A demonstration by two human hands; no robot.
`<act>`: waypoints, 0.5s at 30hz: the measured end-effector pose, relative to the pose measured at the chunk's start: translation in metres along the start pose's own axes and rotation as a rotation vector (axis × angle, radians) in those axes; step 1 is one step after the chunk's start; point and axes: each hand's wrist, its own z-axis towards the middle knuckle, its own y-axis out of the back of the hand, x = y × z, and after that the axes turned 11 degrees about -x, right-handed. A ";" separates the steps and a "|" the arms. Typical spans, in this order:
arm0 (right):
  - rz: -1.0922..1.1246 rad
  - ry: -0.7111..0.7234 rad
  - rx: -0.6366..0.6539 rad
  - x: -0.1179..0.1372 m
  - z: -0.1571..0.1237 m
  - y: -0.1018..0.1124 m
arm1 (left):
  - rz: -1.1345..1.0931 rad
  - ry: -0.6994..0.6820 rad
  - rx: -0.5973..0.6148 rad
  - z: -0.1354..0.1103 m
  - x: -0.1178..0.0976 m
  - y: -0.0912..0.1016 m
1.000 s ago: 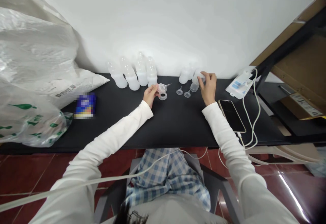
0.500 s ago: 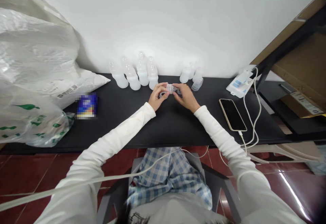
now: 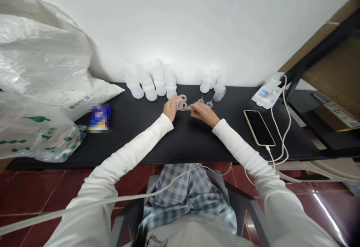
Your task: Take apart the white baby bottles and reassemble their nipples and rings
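Observation:
Both my hands meet over the middle of the black table (image 3: 197, 138). My left hand (image 3: 170, 107) is closed on a small pinkish clear plastic part (image 3: 180, 104). My right hand (image 3: 203, 112) pinches a thin clear piece (image 3: 188, 108) that touches that part. A clear ring (image 3: 183, 98) lies just behind my left fingers. Two small clear nipples (image 3: 205, 102) stand on the table beyond my right hand. Several translucent bottles (image 3: 153, 82) stand in a group against the wall, and a few more bottle parts (image 3: 213, 84) stand to their right.
Big plastic bags (image 3: 36, 89) fill the left end of the table, with a blue packet (image 3: 99, 117) beside them. A phone (image 3: 259, 127) on a white cable (image 3: 281, 127) and a white adapter (image 3: 267, 92) lie at the right. A shelf with cardboard boxes (image 3: 334, 74) stands further right.
My right hand left the bottle parts at the back right and came to my left hand at the table's middle. Both hands then shifted slightly toward me with the small parts.

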 end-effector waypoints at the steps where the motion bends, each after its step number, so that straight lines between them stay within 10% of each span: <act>1: -0.066 0.007 0.023 -0.005 -0.001 0.005 | 0.017 0.031 -0.045 0.005 0.002 0.005; 7: -0.418 0.004 0.193 -0.030 -0.005 0.029 | 0.061 0.073 -0.037 0.017 0.028 0.032; 15: -0.565 -0.022 0.316 -0.028 -0.011 0.030 | 0.626 -0.371 0.141 0.007 0.035 0.035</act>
